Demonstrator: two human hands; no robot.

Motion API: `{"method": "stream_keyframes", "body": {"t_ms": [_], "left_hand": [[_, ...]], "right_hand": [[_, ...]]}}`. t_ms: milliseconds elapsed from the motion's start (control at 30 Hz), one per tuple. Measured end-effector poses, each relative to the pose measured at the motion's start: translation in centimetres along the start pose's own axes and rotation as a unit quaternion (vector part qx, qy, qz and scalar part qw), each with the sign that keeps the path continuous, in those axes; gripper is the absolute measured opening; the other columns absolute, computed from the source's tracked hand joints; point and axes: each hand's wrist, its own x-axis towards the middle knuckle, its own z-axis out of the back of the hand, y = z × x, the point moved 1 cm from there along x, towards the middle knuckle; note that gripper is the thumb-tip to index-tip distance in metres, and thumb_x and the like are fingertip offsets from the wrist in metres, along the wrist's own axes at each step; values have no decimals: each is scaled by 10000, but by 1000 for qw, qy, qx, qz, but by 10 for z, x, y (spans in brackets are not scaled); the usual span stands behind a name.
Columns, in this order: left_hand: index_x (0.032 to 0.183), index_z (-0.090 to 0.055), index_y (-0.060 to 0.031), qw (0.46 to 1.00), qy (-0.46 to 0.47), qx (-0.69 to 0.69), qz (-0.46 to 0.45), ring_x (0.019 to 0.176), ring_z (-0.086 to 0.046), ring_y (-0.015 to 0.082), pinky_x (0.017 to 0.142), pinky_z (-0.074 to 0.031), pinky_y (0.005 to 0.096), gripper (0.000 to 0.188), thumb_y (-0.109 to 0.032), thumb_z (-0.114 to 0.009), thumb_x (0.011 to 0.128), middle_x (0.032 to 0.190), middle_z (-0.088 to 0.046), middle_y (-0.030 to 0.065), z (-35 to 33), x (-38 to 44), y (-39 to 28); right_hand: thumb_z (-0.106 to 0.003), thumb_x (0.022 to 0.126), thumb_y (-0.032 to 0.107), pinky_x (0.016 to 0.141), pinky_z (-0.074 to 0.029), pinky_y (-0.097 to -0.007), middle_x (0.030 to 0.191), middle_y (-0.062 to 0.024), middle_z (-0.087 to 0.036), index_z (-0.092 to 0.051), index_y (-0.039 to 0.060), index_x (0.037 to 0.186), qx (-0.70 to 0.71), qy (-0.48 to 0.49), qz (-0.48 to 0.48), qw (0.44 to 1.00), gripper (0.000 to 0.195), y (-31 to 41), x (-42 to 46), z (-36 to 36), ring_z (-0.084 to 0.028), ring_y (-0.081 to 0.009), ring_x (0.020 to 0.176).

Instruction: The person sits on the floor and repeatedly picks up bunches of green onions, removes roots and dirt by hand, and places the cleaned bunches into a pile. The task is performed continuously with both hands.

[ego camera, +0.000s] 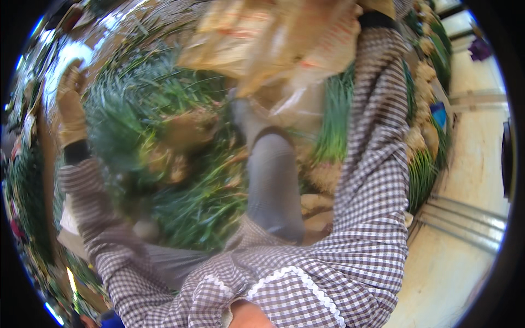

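My left hand (71,102), in a tan glove with a dark cuff, is raised at the far left. It holds nothing and its fingers are apart. At the top right my right hand (379,6), gloved as well, is cut off by the frame's edge. From it a yellowish translucent plastic sack (283,37) with red print spreads leftward, blurred. Its grip is only partly visible. Below the sack, heaps of green onions or a similar leafy allium (197,213) lie around my grey-clad leg (275,180). An upright-looking bunch with pale roots (338,123) is right of the leg.
More bunches with pale roots (422,90) are stacked along the right, beside a pale wall or panel (471,164) with metal rails. Wet, shiny ground (74,49) and further greens show at the left. Part of a person in blue (110,319) appears at the bottom left.
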Motion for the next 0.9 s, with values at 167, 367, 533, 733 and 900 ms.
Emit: {"method": "stream_keyframes", "body": {"t_ms": [167, 367, 533, 733, 900], "left_hand": [[1059, -666, -96, 986, -115, -34, 118, 794, -641, 121, 685, -491, 224, 170, -155, -601, 913, 961, -678, 17, 71, -86, 140], [1172, -555, -62, 922, -217, 97, 306, 638, -521, 93, 546, -410, 223, 328, -147, -633, 864, 817, -590, -4, 120, -200, 286], [1380, -348, 56, 815, -244, 202, 484, 1234, -462, 312, 999, -383, 377, 805, -349, -720, 792, 1379, -442, 222, 122, -258, 318], [1444, -264, -72, 781, 15, 292, 551, 1312, -387, 324, 1107, -274, 397, 853, -541, -551, 793, 1416, -401, 206, 141, -268, 315], [1461, -206, -38, 782, 59, 333, 524, 1372, -306, 316, 1129, -235, 398, 934, -627, -484, 791, 1450, -357, 207, 112, -257, 367]], "right_hand": [[-558, 849, 70, 935, -446, -349, 1185, -173, -552, -598, 31, 1121, -44, 17, 93, 995, 278, -77, 6, 37, -539, -298, 1092], [-461, 895, 44, 866, -473, -314, 1205, -136, -555, -621, 47, 1166, -255, 277, 12, 926, 315, -231, -63, -35, -559, -240, 1062], [-433, 912, 48, 887, -471, -384, 1046, -196, -646, -612, 46, 1026, -322, 455, -150, 817, 212, -290, -231, -137, -602, -312, 1025], [-525, 882, 308, 931, -469, -387, 1177, -160, -610, -649, 97, 1122, -563, 753, 7, 341, 343, -262, -201, -182, -591, -293, 1102], [-602, 861, 306, 792, -518, -386, 1043, -171, -675, -665, 20, 1056, -252, 695, -83, 668, 352, -166, -185, -333, -658, -295, 931]]}}
